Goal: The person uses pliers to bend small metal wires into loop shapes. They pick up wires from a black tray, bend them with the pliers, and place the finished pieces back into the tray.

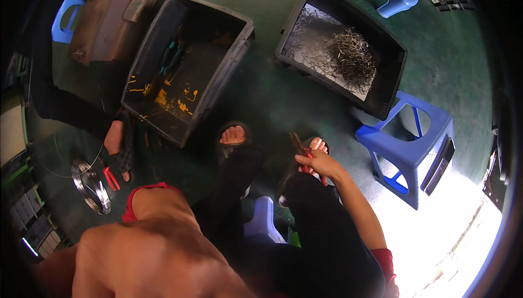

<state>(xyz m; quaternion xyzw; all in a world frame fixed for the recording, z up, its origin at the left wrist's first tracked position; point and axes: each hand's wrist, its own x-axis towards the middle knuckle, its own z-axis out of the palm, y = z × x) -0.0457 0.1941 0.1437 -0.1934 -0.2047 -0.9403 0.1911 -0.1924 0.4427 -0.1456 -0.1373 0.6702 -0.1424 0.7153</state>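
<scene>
My left hand (147, 254) is raised very close in the lower left, its back toward me. A red sleeve shows at the far end of its forearm; the fingers are hidden, so I cannot tell whether it holds anything. My right hand (320, 163) is closed around red-handled pliers (306, 153) above my right foot, beside my knee. The pliers' jaws point up and away from me. No workpiece can be made out at their dark tips.
A dark crate (188, 129) with yellow stains stands ahead; another crate (397, 74) holds many bent wire pieces (353, 58). At left are a wire coil (90, 187), red-handled pliers (111, 178) and another person's foot (114, 137). A blue stool (430, 134) stands right.
</scene>
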